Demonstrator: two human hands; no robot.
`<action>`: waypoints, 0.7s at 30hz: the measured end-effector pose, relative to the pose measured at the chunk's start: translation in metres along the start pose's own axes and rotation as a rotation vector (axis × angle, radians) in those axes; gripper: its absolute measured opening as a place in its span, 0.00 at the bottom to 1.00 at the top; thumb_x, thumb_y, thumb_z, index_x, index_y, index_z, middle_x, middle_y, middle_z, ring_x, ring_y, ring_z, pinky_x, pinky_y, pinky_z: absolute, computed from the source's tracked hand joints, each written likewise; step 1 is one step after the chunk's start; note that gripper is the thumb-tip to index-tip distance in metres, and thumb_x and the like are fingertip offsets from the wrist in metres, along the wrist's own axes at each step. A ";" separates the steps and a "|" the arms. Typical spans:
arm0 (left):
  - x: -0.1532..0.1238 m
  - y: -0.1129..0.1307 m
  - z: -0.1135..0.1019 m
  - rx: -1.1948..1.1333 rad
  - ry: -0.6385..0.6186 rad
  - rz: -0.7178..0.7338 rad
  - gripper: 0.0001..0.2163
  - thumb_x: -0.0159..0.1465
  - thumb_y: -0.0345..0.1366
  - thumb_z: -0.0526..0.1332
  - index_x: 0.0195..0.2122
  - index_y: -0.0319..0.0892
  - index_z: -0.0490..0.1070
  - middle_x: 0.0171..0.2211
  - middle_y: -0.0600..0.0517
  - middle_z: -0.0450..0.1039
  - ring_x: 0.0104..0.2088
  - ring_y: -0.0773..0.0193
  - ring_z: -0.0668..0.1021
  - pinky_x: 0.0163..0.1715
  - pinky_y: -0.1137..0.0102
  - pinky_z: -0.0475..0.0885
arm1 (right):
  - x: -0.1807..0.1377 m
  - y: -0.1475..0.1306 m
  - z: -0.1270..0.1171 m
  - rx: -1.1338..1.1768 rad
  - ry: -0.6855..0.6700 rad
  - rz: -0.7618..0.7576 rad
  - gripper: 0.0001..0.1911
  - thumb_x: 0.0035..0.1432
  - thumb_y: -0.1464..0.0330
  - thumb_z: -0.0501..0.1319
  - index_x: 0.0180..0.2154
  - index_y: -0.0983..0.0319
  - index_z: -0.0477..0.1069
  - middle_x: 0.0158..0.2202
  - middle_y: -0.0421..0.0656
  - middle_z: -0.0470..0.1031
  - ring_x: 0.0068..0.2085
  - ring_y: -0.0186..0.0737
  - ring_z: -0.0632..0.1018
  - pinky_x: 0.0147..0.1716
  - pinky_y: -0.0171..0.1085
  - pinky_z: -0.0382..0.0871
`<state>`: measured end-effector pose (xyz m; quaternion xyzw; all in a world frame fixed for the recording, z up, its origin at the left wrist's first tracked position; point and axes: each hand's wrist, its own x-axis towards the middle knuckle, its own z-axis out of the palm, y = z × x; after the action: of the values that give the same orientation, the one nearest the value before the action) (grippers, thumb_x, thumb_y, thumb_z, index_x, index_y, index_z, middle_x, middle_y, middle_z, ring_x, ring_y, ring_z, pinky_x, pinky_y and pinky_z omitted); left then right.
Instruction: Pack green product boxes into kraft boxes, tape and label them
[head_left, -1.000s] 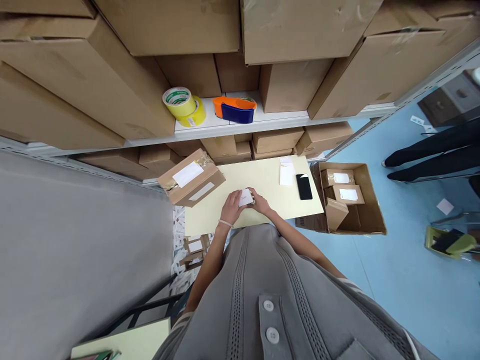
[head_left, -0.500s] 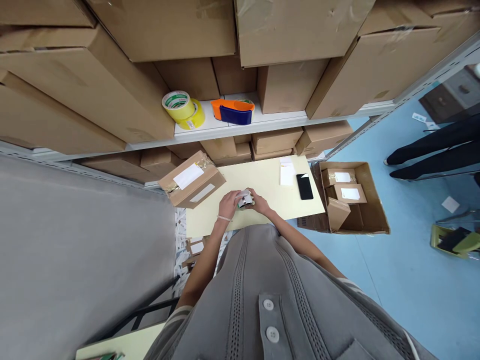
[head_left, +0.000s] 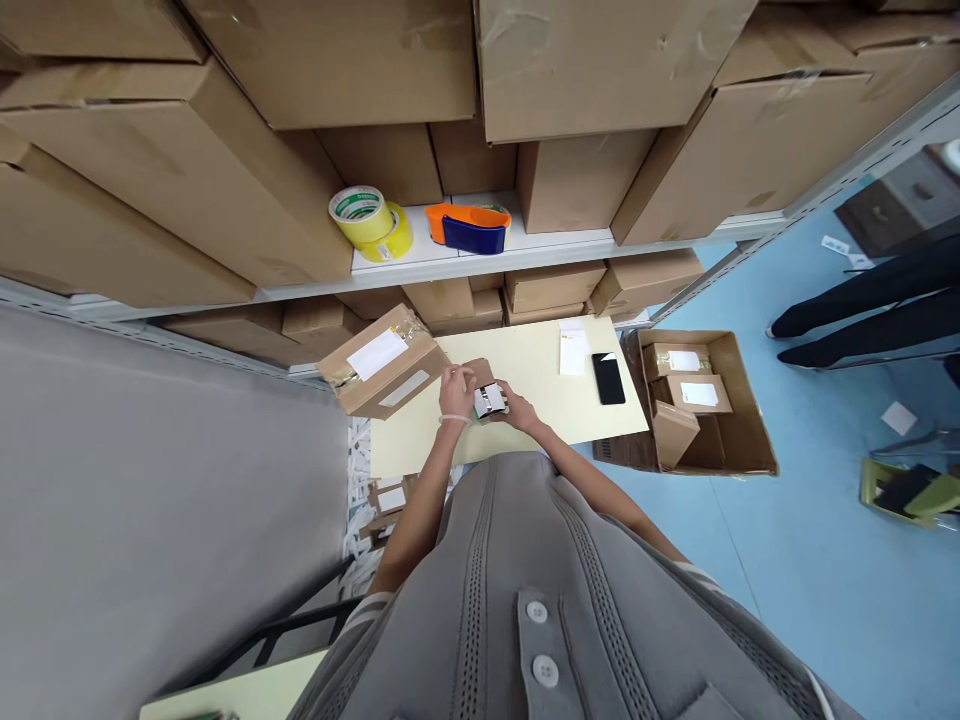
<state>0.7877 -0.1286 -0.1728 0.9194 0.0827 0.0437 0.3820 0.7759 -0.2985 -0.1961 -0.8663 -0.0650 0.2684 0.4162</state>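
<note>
Above the pale tabletop (head_left: 525, 355), close to my body, is a small open box (head_left: 490, 400) with a whitish, dark-marked inside and a brown flap (head_left: 478, 372) standing up at its far side. My right hand (head_left: 519, 408) is closed around the box's right side. At the left side my left hand (head_left: 456, 392) has bent fingers closed at the flap's edge; the fingertips are partly hidden. A taped carton (head_left: 384, 360) with white labels sits left of my hands. To the right lie white paper slips (head_left: 574, 350) and a black phone (head_left: 608, 379).
A shelf (head_left: 420, 265) above the table's far edge carries large cartons, yellow tape rolls (head_left: 371, 222) and an orange-and-blue tape dispenser (head_left: 469, 228). An open carton (head_left: 724, 440) with smaller boxes stands right of the table. Another person's dark-clad legs (head_left: 862, 310) are at far right.
The brown flap of the small box now stands raised and more of the inside shows. My left hand has shifted slightly left and up; my right hand keeps its hold.
</note>
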 end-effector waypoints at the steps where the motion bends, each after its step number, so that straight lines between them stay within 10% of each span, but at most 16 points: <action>1: -0.003 0.001 -0.001 0.022 -0.034 0.073 0.06 0.63 0.34 0.57 0.40 0.45 0.70 0.50 0.46 0.67 0.52 0.54 0.73 0.52 0.59 0.68 | -0.001 -0.001 -0.001 0.005 -0.001 0.008 0.48 0.45 0.69 0.72 0.62 0.48 0.49 0.57 0.44 0.70 0.50 0.47 0.78 0.47 0.42 0.69; 21: -0.022 -0.007 0.003 -0.074 -0.175 0.092 0.13 0.61 0.33 0.58 0.47 0.46 0.70 0.47 0.46 0.69 0.51 0.53 0.73 0.53 0.55 0.70 | -0.017 -0.045 -0.005 -0.259 0.155 0.029 0.31 0.58 0.63 0.60 0.60 0.56 0.53 0.55 0.48 0.66 0.50 0.50 0.76 0.41 0.43 0.70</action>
<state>0.7657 -0.1297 -0.1804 0.9078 0.0051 -0.0164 0.4192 0.7690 -0.2790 -0.1526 -0.9318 -0.0540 0.1960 0.3008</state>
